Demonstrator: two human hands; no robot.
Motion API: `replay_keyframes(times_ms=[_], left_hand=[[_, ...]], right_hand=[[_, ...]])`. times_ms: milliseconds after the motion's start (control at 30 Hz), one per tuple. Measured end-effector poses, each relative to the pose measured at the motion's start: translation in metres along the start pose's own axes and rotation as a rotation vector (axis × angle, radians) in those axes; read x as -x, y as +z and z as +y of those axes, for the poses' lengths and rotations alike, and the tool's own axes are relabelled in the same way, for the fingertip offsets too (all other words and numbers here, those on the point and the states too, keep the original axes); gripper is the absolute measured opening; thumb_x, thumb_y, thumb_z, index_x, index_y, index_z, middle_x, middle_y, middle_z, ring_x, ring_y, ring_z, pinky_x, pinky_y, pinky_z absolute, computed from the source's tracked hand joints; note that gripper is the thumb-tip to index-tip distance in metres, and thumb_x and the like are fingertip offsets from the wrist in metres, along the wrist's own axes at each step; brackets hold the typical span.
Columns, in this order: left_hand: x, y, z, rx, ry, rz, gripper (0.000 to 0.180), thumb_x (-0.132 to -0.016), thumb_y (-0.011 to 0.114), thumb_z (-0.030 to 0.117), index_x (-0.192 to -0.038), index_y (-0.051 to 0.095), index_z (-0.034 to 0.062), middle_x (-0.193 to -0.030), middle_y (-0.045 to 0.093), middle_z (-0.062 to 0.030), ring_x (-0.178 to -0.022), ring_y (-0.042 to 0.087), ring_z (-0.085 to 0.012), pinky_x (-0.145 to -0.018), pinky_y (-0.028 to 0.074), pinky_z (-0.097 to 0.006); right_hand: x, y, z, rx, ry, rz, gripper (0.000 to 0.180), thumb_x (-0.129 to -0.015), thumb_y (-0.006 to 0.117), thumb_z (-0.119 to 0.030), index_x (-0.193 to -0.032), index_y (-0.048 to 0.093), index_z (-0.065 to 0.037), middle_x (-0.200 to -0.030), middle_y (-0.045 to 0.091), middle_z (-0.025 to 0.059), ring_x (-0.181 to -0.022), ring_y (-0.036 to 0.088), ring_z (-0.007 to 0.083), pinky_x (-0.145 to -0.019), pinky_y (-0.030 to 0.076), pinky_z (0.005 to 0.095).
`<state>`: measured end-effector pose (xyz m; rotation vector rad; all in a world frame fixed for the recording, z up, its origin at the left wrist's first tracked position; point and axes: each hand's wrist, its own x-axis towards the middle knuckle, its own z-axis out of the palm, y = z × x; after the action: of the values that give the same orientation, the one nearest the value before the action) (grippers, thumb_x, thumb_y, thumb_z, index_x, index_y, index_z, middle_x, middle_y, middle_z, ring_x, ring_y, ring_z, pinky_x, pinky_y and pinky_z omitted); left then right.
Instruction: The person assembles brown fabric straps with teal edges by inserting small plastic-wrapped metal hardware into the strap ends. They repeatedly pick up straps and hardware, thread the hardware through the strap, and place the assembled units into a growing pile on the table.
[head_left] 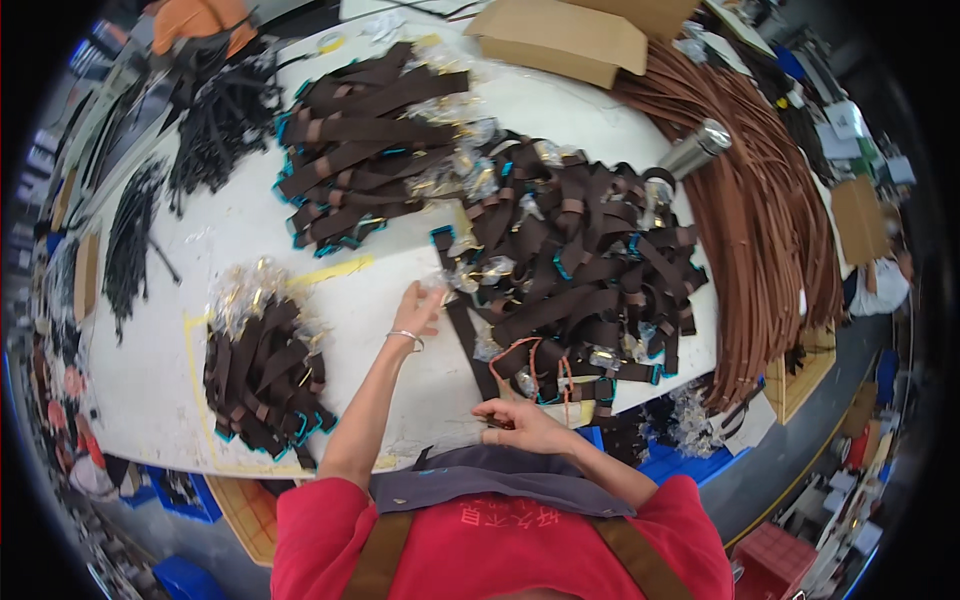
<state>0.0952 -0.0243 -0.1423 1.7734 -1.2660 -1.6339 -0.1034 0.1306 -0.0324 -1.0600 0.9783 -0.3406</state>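
A dark brown webbing strap (468, 345) lies lengthwise on the white table in front of me, beside a large tangled heap of straps (570, 250). My left hand (420, 310) reaches forward to its upper part, fingers pinched at a bit of clear plastic wrap (436, 283) on the strap's edge. Close to my body, my right hand (525, 426) is closed beside the strap's near end. Between its thumb and fingers shows a small dark tool (492, 421), too small to name surely. Loose threads lie on the table nearby.
Another strap pile (365, 150) with turquoise-edged ends lies farther back, and a smaller bundle (262, 375) sits left. Long brown strips (750, 220) cover the right side, near a steel flask (697, 148). A cardboard box (560, 45) stands behind. A person in orange (200, 25) is at far left.
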Motion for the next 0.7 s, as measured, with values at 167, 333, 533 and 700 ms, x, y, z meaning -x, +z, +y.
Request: replay_keyframes(times_ms=[167,333,533,700], left_hand=[[-0.065,0.050,0.017,-0.303,0.320,0.175,0.082,-0.079,0.046,0.056,-0.137,0.011,0.0101,-0.134,0.027,-0.0178,-0.121,0.033,-0.0345,-0.096,0.031,-0.039],[-0.098,0.079,0.030,-0.469,0.471,-0.001,0.080,-0.077,0.054,0.051,-0.135,0.018,0.0075,-0.133,0.032,-0.0150,-0.118,0.039,-0.0294,-0.092,0.037,-0.038],[-0.100,0.152,0.036,-0.422,0.608,0.066,0.080,-0.074,0.058,0.050,-0.131,0.025,0.0032,-0.124,0.039,-0.0199,-0.107,0.047,-0.0345,-0.086,0.042,-0.040],[-0.090,0.195,0.084,-0.439,0.477,-0.078,0.096,-0.070,0.054,0.061,-0.135,0.013,0.0036,-0.133,0.024,-0.0279,-0.116,0.038,-0.0401,-0.095,0.035,-0.039]], right_hand=[[0.007,-0.011,0.032,0.792,-0.078,0.642,0.062,-0.072,0.062,-0.021,-0.127,0.035,-0.016,-0.062,0.060,0.0103,-0.055,0.058,0.0316,-0.050,0.044,0.0416],[-0.001,-0.035,0.079,0.900,-0.032,0.820,0.073,-0.067,0.064,-0.018,-0.131,0.032,-0.031,-0.059,0.058,0.0072,-0.052,0.057,0.0268,-0.047,0.045,0.0381],[0.013,-0.081,0.107,0.954,-0.149,1.012,0.073,-0.061,0.064,-0.013,-0.127,0.039,-0.030,-0.059,0.058,0.0115,-0.066,0.061,0.0262,-0.064,0.049,0.0349],[0.032,-0.115,0.112,0.830,0.155,0.970,0.070,-0.064,0.061,-0.009,-0.128,0.038,-0.026,-0.098,0.057,0.0224,-0.086,0.057,0.0363,-0.080,0.044,0.0410]])
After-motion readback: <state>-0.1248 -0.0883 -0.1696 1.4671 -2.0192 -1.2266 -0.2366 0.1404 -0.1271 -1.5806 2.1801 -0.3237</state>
